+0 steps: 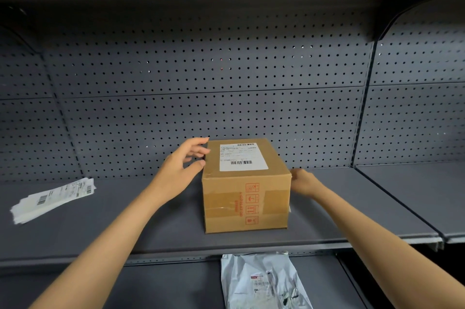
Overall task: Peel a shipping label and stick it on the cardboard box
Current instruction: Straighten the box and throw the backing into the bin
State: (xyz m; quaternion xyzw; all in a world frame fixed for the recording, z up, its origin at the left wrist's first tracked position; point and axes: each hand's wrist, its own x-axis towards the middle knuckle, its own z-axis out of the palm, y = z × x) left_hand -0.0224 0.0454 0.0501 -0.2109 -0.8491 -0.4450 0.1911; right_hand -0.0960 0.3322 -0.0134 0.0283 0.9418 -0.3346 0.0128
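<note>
A brown cardboard box (226, 198) stands on the grey shelf (125, 220), with red handling symbols on its near face. A white shipping label (241, 157) with barcodes lies flat on the box's top. My left hand (182, 169) is at the box's upper left edge, fingers spread, thumb touching the edge, holding nothing. My right hand (303, 181) rests against the box's right side, its fingers partly hidden behind the box. A stack of white label sheets (54, 199) lies on the shelf at far left.
A perforated grey back panel (201, 82) rises behind the shelf. A neighbouring shelf bay (415, 195) lies to the right. On the lower shelf, near the front, lies a white plastic mailer bag (264, 283) with a small label.
</note>
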